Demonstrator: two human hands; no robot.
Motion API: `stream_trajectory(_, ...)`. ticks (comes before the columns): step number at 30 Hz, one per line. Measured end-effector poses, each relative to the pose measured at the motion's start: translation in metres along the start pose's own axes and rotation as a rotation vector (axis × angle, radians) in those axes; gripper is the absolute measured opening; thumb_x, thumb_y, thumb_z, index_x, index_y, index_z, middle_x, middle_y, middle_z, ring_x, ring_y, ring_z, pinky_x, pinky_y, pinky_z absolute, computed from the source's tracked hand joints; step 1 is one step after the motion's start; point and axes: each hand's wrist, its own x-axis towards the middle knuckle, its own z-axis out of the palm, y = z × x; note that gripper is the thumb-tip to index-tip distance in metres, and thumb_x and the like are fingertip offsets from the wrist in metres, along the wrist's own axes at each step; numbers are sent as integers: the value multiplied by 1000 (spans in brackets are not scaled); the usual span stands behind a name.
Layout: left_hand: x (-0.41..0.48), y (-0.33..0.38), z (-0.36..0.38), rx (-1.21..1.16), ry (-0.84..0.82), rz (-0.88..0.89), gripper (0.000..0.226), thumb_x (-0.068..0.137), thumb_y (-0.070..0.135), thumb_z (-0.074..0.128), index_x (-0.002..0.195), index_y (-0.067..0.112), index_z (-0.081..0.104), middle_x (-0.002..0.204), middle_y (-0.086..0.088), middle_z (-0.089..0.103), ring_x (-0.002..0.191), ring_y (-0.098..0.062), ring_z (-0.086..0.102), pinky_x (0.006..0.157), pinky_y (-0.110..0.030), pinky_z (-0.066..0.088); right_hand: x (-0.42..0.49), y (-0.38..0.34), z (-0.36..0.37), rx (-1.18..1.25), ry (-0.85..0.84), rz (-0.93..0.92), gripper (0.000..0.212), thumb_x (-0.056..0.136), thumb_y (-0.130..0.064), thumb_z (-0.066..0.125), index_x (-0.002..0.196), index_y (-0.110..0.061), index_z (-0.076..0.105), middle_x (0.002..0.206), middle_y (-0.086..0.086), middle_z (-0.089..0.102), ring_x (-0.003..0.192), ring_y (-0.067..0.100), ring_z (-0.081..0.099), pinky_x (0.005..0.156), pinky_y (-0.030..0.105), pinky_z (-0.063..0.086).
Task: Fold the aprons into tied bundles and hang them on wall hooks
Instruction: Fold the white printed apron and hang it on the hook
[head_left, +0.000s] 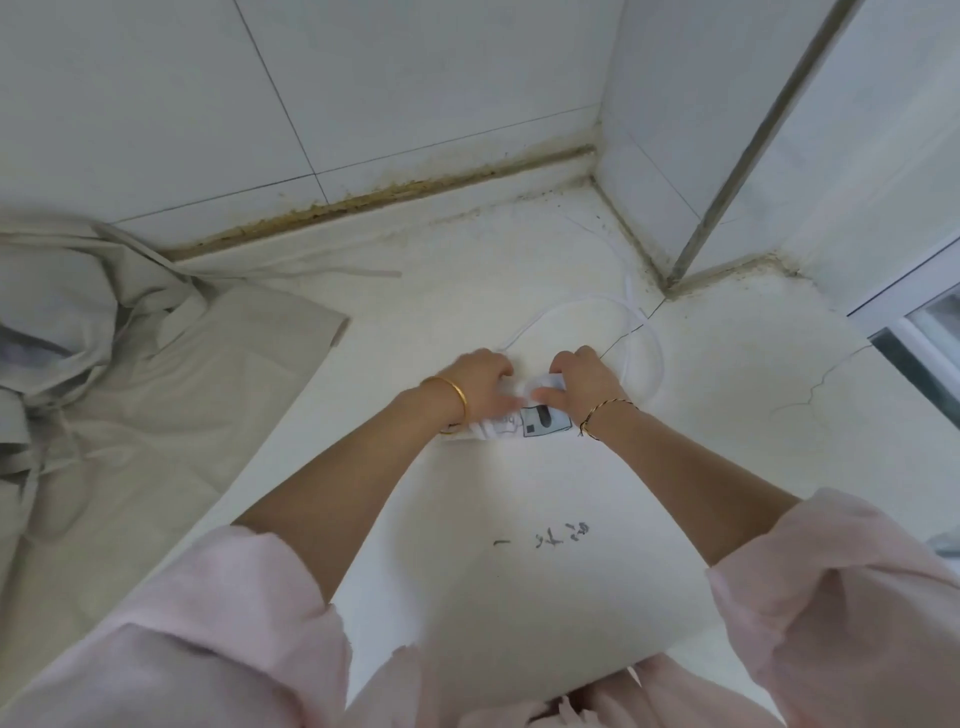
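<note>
A white apron with a printed patch lies rolled into a small bundle on the white counter. My left hand grips the bundle's left end with curled fingers. My right hand pinches its right end, thumb pressing on the fabric. The apron's white strap loops loose on the counter beyond my right hand. A second, beige apron lies crumpled and spread out at the left, its strap trailing along the wall.
White tiled walls meet the counter at a stained seam, with a corner column at the back right. A window frame sits at the right edge. Black scribbles mark the counter near me. Cracks run across the counter at right.
</note>
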Motion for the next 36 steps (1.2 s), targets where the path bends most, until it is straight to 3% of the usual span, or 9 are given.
stream_trajectory(6, 10, 11, 7, 150, -139, -47, 57, 78, 42, 70, 121, 12, 46, 114, -7, 54, 98, -25, 52, 77, -34, 47, -3, 14, -4, 351, 79, 25, 39, 82, -32, 70, 110, -7, 58, 104, 10, 53, 87, 24, 55, 71, 26, 41)
stream_trajectory(10, 8, 12, 13, 143, -164, -49, 50, 82, 40, 65, 119, 13, 45, 117, -7, 51, 95, -24, 49, 74, -34, 46, -26, 35, -24, 604, 333, 239, 27, 90, -25, 51, 75, -3, 54, 73, 20, 58, 58, 29, 63, 59, 39, 52)
stream_trajectory(15, -1, 17, 24, -92, -176, -48, 41, 89, 32, 60, 116, 5, 44, 113, -10, 48, 90, -23, 46, 73, -29, 37, -63, 26, -4, 803, -262, 521, 40, 93, -36, 54, 86, 2, 59, 73, 20, 66, 63, 29, 67, 57, 36, 57)
stream_trajectory(18, -10, 20, 36, -303, -164, -73, 44, 92, 30, 57, 125, 6, 42, 106, -4, 48, 97, -22, 48, 77, -28, 37, -65, 16, 14, 1085, -141, 428, 21, 92, -18, 58, 86, 2, 57, 74, 17, 62, 64, 25, 63, 62, 33, 58)
stream_trajectory(20, -18, 23, 40, -476, -144, -91, 34, 93, 29, 57, 117, 8, 44, 98, 0, 51, 90, -16, 48, 72, -24, 39, -67, 11, 18, 1223, -67, 384, 20, 92, -9, 57, 73, -3, 53, 71, 12, 57, 63, 20, 58, 59, 27, 56)
stream_trajectory(23, -28, 31, 44, -693, -113, -67, 28, 89, 30, 58, 101, 7, 48, 83, 2, 53, 78, -13, 50, 64, -20, 38, -71, 7, 19, 1334, 0, 351, 19, 90, -7, 59, 71, -6, 56, 74, 13, 59, 70, 21, 58, 69, 33, 56)
stream_trajectory(26, -37, 37, 48, -837, -88, -56, 55, 78, 42, 61, 114, 1, 51, 103, -9, 61, 92, -22, 59, 71, -24, 48, -79, 9, 11, 1421, -20, 294, 7, 90, -6, 60, 83, -7, 60, 77, 10, 63, 70, 20, 61, 65, 31, 57)
stream_trajectory(30, -43, 46, 48, -991, -113, -88, 58, 65, 46, 64, 109, 12, 50, 108, -12, 57, 85, -16, 57, 47, -16, 41, -85, 16, -3, 1482, -71, 258, 3, 89, -6, 61, 88, -9, 63, 80, 6, 64, 71, 16, 62, 56, 23, 55)
stream_trajectory(36, -45, 53, 51, -1222, -212, 19, 36, 79, 8, 57, 114, 2, 59, 97, -10, 68, 85, -18, 66, 80, -28, 52, -87, 30, -12, 1310, -50, 191, 3, 88, -12, 62, 85, -11, 63, 80, 5, 65, 71, 13, 61, 64, 19, 52)
